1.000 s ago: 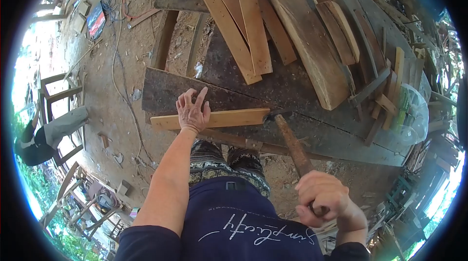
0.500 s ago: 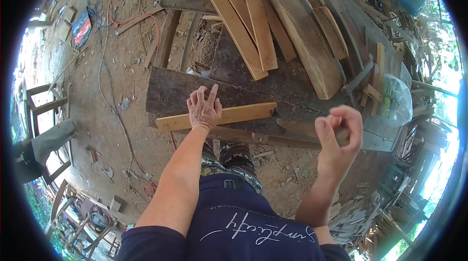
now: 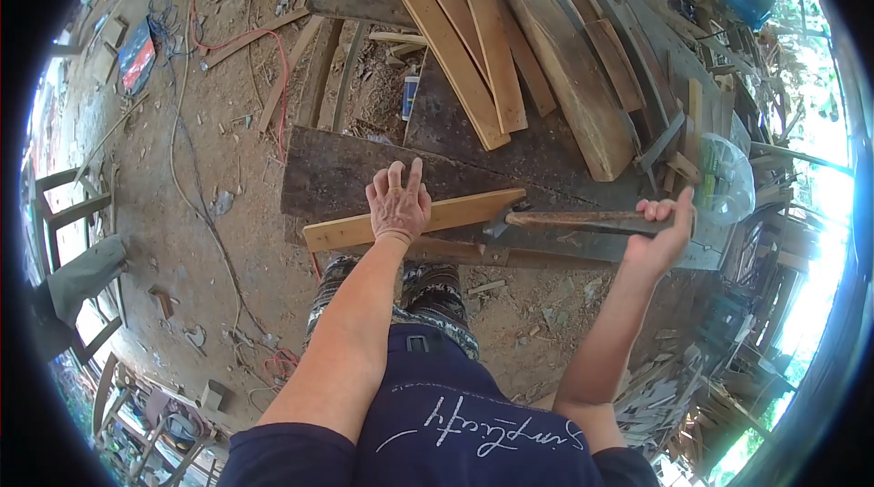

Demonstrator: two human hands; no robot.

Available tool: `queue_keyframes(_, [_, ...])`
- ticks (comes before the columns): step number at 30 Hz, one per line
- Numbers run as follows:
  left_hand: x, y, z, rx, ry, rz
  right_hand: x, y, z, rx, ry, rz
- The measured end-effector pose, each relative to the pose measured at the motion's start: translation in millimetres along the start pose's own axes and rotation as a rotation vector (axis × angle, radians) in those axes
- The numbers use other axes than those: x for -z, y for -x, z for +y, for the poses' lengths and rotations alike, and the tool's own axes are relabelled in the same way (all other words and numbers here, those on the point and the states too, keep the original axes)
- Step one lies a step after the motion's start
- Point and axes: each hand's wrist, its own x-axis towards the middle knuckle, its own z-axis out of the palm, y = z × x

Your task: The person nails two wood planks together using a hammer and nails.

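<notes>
A narrow light-wood plank (image 3: 473,206) lies across the front of the dark wooden bench (image 3: 332,164). My left hand (image 3: 399,202) rests flat over the plank, palm down, its fingers apart and stretching past the far edge. At the right, my right hand (image 3: 657,230) is closed around the end of a hammer's wooden handle (image 3: 578,221), with the index finger extended. The metal hammer head (image 3: 497,224) is right at the plank's right end. My palm hides the plank's middle.
Several loose boards (image 3: 460,50) and a thick curved timber (image 3: 569,77) lie on the bench's far side. A clear plastic bag (image 3: 728,182) is at the right. An orange cable (image 3: 284,59) and a blue-labelled container (image 3: 410,97) are beyond the bench's left part.
My right hand has moved right and slightly up in view. The hammer, blurred before, now shows clearly with its head at the plank's end. My left hand stays on the plank.
</notes>
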Motion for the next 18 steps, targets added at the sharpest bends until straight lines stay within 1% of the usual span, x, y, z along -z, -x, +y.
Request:
queue_keyframes(2, [0, -2, 0, 0.001, -0.002, 0.002, 4, 17, -7, 0.043, -0.126, -0.015])
queue_keyframes(3, [-1, -3, 1, 0.003, 0.001, 0.012, 5, 28, -12, 0.061, -0.096, -0.115])
queue_keyframes(4, [0, -3, 1, 0.0, 0.006, 0.018, 5, 34, -10, 0.062, -0.095, -0.105])
queue_keyframes(6, [2, -2, 2, 0.003, 0.003, -0.005, 7, 42, -10, 0.161, -0.033, -0.332])
queue_keyframes(7, [3, -4, 3, 0.017, -0.001, -0.019, 12, 45, -11, 0.17, -0.031, -0.324])
queue_keyframes(9, [3, -4, 4, 0.017, 0.001, -0.032, 23, 55, -11, 0.173, -0.081, -0.427])
queue_keyframes(11, [2, -2, 3, 0.021, -0.004, -0.055, 30, 70, -11, 0.204, -0.08, -0.392])
queue_keyframes(14, [1, 0, 3, -0.015, -0.041, -0.036, 30, 92, -12, 0.25, -0.074, -0.328])
queue_keyframes(18, [2, -2, 4, -0.003, -0.042, -0.056, 15, 115, -13, 0.289, -0.121, -0.263])
